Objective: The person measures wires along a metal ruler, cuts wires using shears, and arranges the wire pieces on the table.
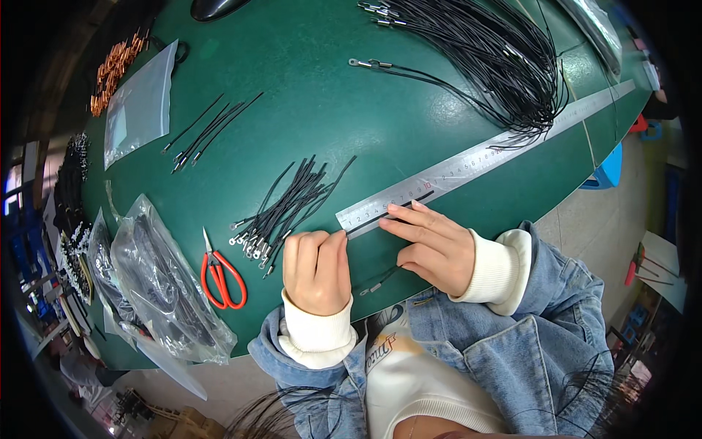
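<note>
A short black wire [369,224] lies along the lower edge of a clear ruler [457,168]. My left hand [316,272] pinches its left end beside the ruler's start; the fingertips partly hide that end. My right hand [437,250] is palm down, with outstretched fingers resting on the wire and the ruler's edge. Below that hand, another black wire with a metal lug [371,290] lies near the table edge, its far part hidden under the hand. Beside my left hand is a loose pile of short black wires [292,201] with metal ring lugs.
Red-handled scissors [223,282] lie left of my left hand, near clear plastic bags [164,285]. Several separate wires [212,132] and a zip bag [142,106] are farther back, by copper-coloured parts [117,69]. A large bundle of black wires [482,51] overlaps the ruler.
</note>
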Demonstrator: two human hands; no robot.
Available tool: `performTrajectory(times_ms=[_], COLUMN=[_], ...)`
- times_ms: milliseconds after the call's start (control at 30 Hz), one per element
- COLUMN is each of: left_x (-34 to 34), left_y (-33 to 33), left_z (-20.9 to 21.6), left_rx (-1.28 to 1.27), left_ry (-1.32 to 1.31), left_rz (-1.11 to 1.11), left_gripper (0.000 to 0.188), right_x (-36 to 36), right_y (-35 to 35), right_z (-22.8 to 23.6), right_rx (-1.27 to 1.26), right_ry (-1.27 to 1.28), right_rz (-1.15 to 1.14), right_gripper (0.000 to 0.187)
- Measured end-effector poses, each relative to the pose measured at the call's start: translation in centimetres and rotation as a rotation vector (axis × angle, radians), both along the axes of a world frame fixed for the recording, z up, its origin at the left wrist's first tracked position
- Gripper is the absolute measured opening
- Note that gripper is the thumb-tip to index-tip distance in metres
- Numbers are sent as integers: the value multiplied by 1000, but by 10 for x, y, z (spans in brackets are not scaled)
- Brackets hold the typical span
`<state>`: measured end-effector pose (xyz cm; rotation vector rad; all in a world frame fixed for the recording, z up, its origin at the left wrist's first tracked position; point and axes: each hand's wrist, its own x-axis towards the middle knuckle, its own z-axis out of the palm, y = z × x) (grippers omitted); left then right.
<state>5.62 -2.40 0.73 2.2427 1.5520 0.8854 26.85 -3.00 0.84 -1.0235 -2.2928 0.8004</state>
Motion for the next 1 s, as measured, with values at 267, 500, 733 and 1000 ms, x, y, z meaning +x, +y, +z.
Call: performTrajectory(times_ms=[267, 500, 733, 1000], left_x=[-21, -13, -5, -6], left_y=[-1, -12, -4, -3], left_z=[11, 14, 2, 5], left_rx=[43, -24, 19, 14], left_ry=[109, 5, 53, 108], left_rz=[310, 87, -9, -15], left_gripper=[22, 30, 22, 23], right_x=[5, -17, -23, -26], right_y=[29, 42, 41, 34], right_z=[20, 5, 1, 2], right_rx=[-71, -70, 54, 282], right_ry=[88, 60, -77, -145], right_rz=[-206, -163, -190, -203], right_gripper=[15, 14, 15, 22])
